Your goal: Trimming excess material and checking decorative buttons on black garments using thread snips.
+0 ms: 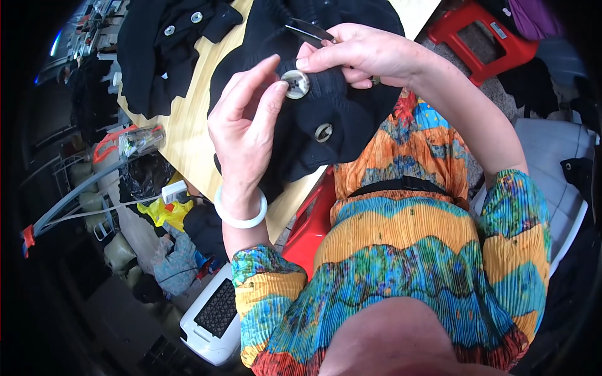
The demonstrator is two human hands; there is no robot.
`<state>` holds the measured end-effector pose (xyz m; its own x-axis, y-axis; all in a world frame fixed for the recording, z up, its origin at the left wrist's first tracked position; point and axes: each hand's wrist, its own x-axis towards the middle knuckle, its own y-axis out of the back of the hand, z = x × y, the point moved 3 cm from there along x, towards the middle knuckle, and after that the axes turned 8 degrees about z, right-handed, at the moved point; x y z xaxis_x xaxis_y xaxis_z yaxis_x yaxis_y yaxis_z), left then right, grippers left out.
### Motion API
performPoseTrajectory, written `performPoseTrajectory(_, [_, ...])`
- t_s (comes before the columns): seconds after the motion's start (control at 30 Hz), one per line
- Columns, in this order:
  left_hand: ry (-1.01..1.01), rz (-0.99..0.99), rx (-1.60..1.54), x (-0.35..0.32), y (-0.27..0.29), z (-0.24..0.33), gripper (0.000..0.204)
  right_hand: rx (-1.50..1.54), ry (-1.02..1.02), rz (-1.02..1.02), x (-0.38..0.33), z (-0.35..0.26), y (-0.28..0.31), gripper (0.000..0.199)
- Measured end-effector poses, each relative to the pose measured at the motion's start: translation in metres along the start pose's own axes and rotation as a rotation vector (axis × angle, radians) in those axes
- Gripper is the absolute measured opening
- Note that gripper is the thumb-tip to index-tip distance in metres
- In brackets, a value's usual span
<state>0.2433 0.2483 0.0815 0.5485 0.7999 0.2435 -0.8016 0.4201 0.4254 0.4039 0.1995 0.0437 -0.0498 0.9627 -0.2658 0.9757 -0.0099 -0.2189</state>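
Note:
A large pale, marbled button (295, 84) with a dark centre lies against a black knitted garment (370, 119). At the button's left edge is the thumb of my left hand (241, 119), its fingers curved in a pinch and the index fingertip raised; what lies behind the thumb is hidden. My right hand (364, 56) grips small dark-bladed scissors (310, 30), blades pointing left, with its thumb tip by the button's upper edge. Lower on the same garment sits a second button (323, 132). Any thread is too fine to make out.
Under the garment is a light wooden table (194, 135). Another black garment with pale buttons (169, 53) lies at the far left. A red stool (480, 41) stands at the far right, a grey padded seat (552, 156) nearer. Bags and a white adapter (174, 192) are on the left.

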Motion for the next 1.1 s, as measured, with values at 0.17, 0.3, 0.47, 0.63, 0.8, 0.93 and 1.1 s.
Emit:
performPoseTrajectory(0.17, [-0.035, -0.081, 0.013, 0.009, -0.002, -0.004, 0.017, -0.035, 0.007, 0.0, 0.004, 0.005, 0.004, 0.021])
performPoseTrajectory(0.3, [-0.559, 0.038, 0.351, 0.007, -0.009, 0.007, 0.014, -0.022, -0.012, -0.005, 0.005, 0.008, 0.008, 0.021])
performPoseTrajectory(0.47, [-0.374, 0.04, 0.271, 0.003, -0.011, 0.008, 0.011, 0.02, -0.04, 0.0, 0.006, 0.009, 0.012, 0.022])
performPoseTrajectory(0.63, [0.219, -0.067, -0.167, 0.012, -0.006, -0.005, 0.008, -0.42, 0.293, 0.318, 0.001, 0.001, 0.015, 0.03])
performPoseTrajectory(0.8, [0.527, -0.19, -0.42, 0.02, -0.004, -0.018, 0.012, -0.754, 0.621, 0.586, -0.031, -0.011, 0.012, 0.033])
performPoseTrajectory(0.93, [0.635, -0.264, -0.616, 0.021, -0.005, -0.022, 0.011, -0.975, 0.716, 0.45, -0.043, -0.015, -0.003, 0.021])
performPoseTrajectory(1.1, [0.645, -0.281, -0.63, 0.019, -0.008, -0.022, 0.011, -1.131, 0.779, 0.456, -0.042, -0.012, -0.007, 0.016])
